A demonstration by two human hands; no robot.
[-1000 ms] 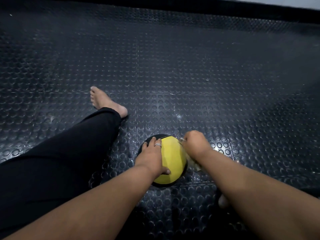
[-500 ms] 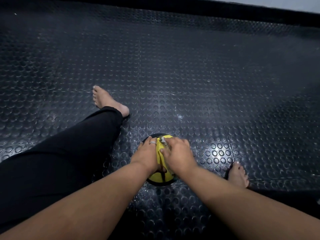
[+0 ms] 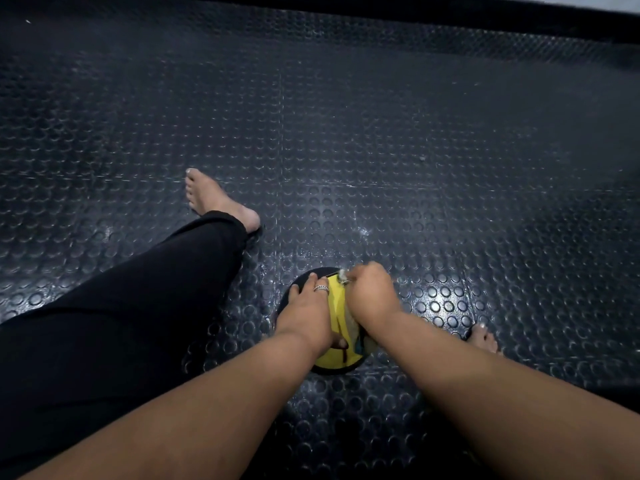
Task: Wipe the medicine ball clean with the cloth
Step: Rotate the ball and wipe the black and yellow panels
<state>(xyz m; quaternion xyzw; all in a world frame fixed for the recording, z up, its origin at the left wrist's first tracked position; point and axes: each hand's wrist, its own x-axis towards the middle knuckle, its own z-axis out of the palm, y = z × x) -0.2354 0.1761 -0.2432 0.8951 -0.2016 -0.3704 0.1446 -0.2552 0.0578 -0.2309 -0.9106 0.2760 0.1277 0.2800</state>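
A yellow and black medicine ball [image 3: 336, 306] rests on the studded floor between my legs. My left hand [image 3: 308, 311], with a ring on one finger, lies flat on the ball's left side and holds it steady. My right hand [image 3: 372, 296] is closed on a pale cloth [image 3: 343, 276] and presses it on the ball's upper right. Only a frayed tip of the cloth shows past my fingers, with a bit more under the wrist. Both hands hide most of the ball.
The floor is black studded rubber matting [image 3: 381, 150]. My left leg in black trousers [image 3: 121, 306] stretches out left of the ball, bare foot [image 3: 218, 199] beyond it. My right foot [image 3: 483, 337] lies right of the ball. A dark wall base [image 3: 450, 19] runs along the far edge.
My right hand with the cloth swept from the ball's right side onto its top, then shifted slightly back and right. The left hand kept its hold on the ball.
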